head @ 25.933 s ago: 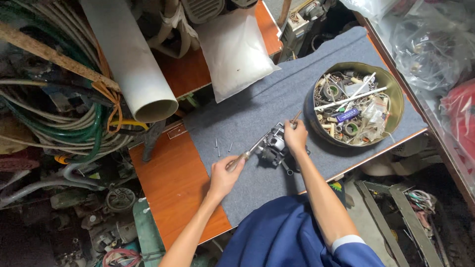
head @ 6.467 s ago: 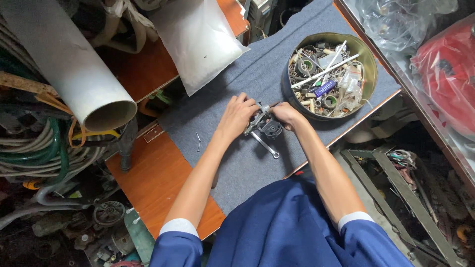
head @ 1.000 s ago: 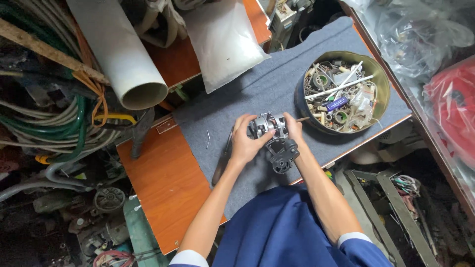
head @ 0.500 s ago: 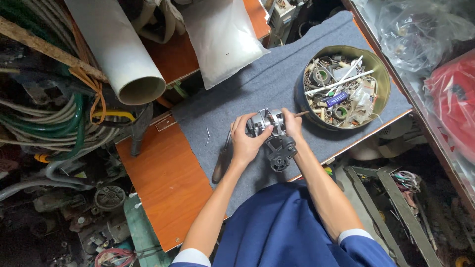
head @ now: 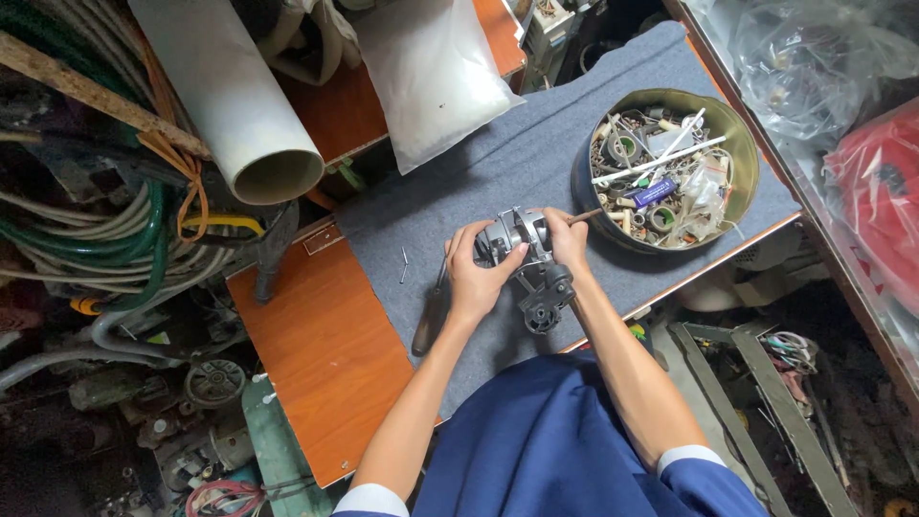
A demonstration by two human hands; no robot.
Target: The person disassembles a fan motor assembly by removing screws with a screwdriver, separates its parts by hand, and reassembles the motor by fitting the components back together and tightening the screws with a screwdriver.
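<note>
Hands cupped around grey motor, fingers curled.

Grey-and-black motor assembly upright on grey cloth, between both hands.

We list: grey cloth on orange-brown table; white pipe at ten o'clock; olive tin at two; blue garment at six.

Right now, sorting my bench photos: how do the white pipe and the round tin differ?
The white pipe is long and lies on its side, its open end showing empty; the round tin is shallow, stands upright and is full of small parts. Both are round and open.
</note>
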